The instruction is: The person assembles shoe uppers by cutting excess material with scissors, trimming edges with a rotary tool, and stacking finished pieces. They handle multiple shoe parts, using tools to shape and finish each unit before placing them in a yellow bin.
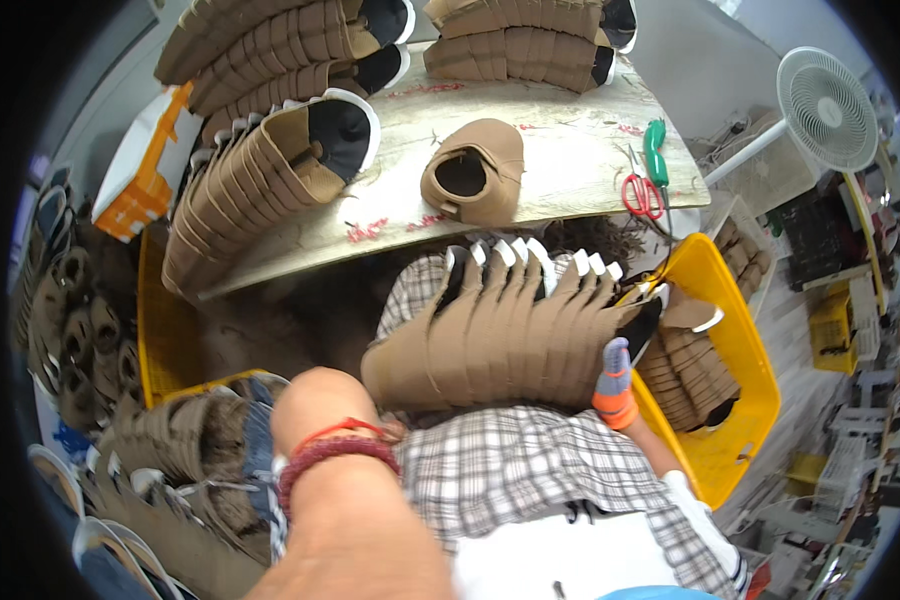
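A: The room is crowded with shoe parts; on the pale table (400, 150), piles of brown uppers (270, 160) are laid out, and beyond it a white fan (828, 112) is mounted. Where is the handled stack?

B: The stack of shoe uppers (500, 350) is held over the checked cloth (530, 440) on the lap, just beside the yellow basket (760, 375).

A: How are the hands placed?

B: The gloved right hand (616, 385) is set at the stack's right end, thumb raised; its other fingers are hidden, so its grip cannot be judged. The left hand (325, 400) is seen near the left end; whether anything is pinched cannot be made out.

A: How is this best done?

B: Even support should be given at both ends, so that the nested pieces are not slid apart. The splayed white-edged tips should be guided clear of the basket's rim, lest they be snagged.
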The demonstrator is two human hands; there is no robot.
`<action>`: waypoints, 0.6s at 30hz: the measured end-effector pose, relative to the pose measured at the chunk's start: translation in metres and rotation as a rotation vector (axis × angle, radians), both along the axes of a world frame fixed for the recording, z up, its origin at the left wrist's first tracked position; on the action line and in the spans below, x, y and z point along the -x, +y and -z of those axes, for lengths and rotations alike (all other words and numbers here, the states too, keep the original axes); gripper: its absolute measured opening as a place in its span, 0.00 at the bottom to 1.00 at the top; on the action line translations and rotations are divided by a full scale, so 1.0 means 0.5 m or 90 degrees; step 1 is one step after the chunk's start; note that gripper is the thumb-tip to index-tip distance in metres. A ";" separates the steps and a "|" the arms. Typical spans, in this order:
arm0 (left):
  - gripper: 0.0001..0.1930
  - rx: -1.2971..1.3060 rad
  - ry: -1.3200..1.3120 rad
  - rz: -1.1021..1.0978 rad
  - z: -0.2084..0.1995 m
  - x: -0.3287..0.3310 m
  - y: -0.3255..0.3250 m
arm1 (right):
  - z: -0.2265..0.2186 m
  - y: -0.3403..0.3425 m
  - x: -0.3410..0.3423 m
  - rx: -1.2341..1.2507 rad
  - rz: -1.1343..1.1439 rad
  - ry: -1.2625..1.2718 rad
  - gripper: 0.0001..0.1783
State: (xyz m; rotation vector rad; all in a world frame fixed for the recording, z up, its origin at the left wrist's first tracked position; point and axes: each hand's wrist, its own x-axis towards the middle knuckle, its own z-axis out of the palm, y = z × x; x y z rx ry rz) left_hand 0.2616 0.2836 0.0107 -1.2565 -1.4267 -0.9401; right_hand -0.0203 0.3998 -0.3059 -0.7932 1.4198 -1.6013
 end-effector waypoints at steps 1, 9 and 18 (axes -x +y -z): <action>0.20 0.006 0.014 -0.006 -0.005 0.004 -0.005 | -0.022 0.020 0.010 -0.047 -0.022 0.043 0.25; 0.11 -0.265 0.351 -0.799 0.069 -0.096 -0.081 | -0.297 -0.080 -0.080 -0.105 -0.233 0.182 0.22; 0.19 -0.953 -0.745 -0.697 0.518 -0.188 0.008 | -0.228 -0.103 -0.070 -0.097 -0.278 0.077 0.33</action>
